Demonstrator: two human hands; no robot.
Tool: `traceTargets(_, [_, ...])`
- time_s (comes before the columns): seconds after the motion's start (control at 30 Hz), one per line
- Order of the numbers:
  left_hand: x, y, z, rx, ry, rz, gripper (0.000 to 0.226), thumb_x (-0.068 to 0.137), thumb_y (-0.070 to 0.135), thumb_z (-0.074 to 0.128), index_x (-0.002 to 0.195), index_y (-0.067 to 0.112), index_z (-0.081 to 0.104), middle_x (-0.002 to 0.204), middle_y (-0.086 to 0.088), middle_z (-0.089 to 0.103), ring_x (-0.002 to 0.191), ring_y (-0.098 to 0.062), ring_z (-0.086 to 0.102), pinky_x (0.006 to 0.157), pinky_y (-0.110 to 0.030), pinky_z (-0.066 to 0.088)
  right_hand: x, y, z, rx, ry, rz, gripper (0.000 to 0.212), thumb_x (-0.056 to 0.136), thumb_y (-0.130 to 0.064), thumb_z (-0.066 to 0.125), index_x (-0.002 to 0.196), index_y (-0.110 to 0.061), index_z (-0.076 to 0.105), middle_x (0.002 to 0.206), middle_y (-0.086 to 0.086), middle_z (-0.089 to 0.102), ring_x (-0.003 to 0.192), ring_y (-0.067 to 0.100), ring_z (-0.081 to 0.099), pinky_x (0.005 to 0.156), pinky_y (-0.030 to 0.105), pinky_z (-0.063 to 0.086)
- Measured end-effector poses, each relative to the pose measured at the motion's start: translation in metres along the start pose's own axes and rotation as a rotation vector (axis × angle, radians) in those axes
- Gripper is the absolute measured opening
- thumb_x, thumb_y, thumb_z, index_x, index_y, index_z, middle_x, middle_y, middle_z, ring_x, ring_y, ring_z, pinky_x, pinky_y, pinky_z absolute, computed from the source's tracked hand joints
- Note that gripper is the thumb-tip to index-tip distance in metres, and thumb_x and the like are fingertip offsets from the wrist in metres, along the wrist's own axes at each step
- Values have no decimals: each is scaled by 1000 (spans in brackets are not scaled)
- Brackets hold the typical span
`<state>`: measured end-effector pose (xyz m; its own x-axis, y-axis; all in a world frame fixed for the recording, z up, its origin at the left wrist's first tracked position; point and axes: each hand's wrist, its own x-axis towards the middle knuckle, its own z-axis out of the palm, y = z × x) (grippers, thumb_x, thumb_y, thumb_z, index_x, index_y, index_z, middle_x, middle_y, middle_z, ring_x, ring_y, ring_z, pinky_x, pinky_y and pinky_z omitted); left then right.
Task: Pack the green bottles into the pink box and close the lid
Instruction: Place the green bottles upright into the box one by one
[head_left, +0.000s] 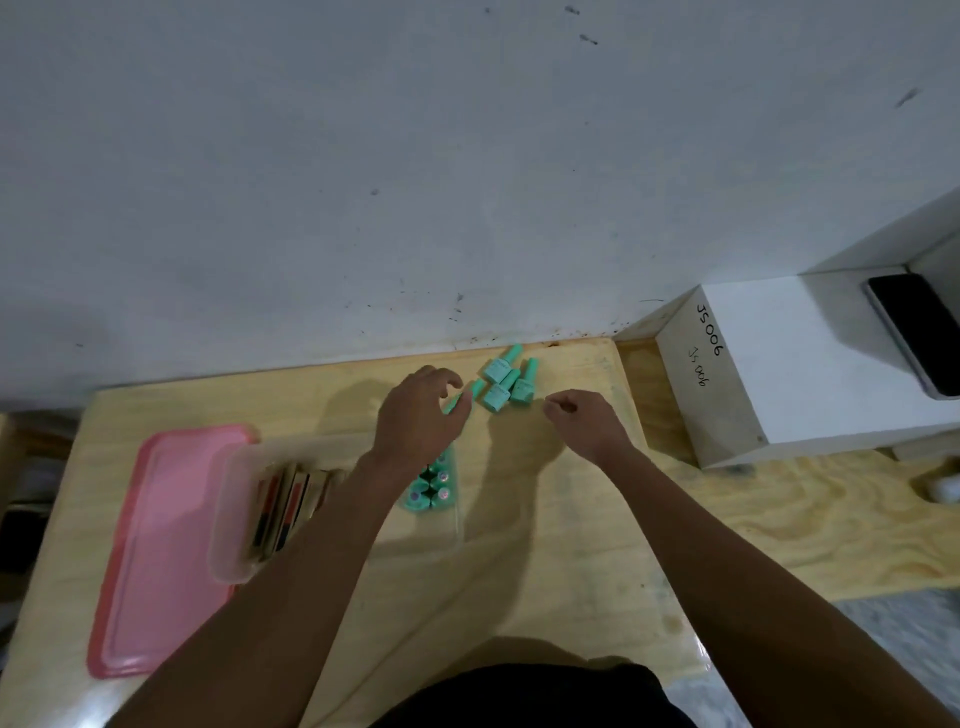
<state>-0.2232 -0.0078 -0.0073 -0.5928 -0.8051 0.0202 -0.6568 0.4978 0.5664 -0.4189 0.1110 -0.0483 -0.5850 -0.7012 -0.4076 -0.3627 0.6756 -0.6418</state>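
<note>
Three loose green bottles (506, 382) lie in a cluster near the table's far edge by the wall. My left hand (415, 421) is just left of them, its fingers curled round another green bottle (464, 398). My right hand (584, 418) hovers right of the cluster with loosely curled fingers and holds nothing. A clear box (228, 519) sits under my left forearm. Several green bottles (434, 488) stand at its right end and some flat cards (283, 512) at its left. The pink lid (156, 551) lies flat to the left, partly under the box.
A white box marked JS006 (737, 374) stands at the right on the wooden table (571, 545), with a dark phone (914, 332) on the ledge behind it. The wall (467, 182) rises directly behind the bottles. A small white object (943, 488) lies at far right.
</note>
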Motion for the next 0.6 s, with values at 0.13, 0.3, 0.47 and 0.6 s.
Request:
traceTargets(0.13, [40, -4, 28, 115, -321, -319, 45, 85, 47, 58, 121, 22, 61, 118, -3, 63, 102, -26, 63, 86, -38, 53, 30, -4, 4, -20, -55, 29, 33, 94, -36, 53, 121, -23, 65, 122, 0, 65, 104, 16, 61, 86, 34, 53])
traceTargets(0.3, [56, -11, 48, 259, -438, -358, 38, 85, 44, 57, 109, 16, 67, 117, -6, 65, 107, -28, 61, 88, -37, 51, 57, -10, 11, -64, -30, 82, 34, 93, -42, 53, 121, -27, 64, 117, -3, 66, 104, 20, 63, 86, 36, 53])
traceTargets(0.47, [62, -6, 55, 300, -396, -382, 35, 82, 43, 61, 104, 16, 68, 109, -5, 66, 102, -27, 62, 84, -37, 51, 69, -18, 17, -119, 49, 169, 35, 89, -50, 55, 110, -25, 69, 102, -2, 70, 92, 21, 65, 69, 29, 43])
traceTargets(0.6, [63, -5, 60, 296, -394, -368, 33, 83, 38, 61, 106, 15, 66, 113, -5, 63, 104, -27, 60, 85, -39, 51, 73, -26, 17, -167, 61, 227, 35, 86, -52, 59, 96, -21, 71, 83, -3, 65, 75, 18, 61, 63, 27, 44])
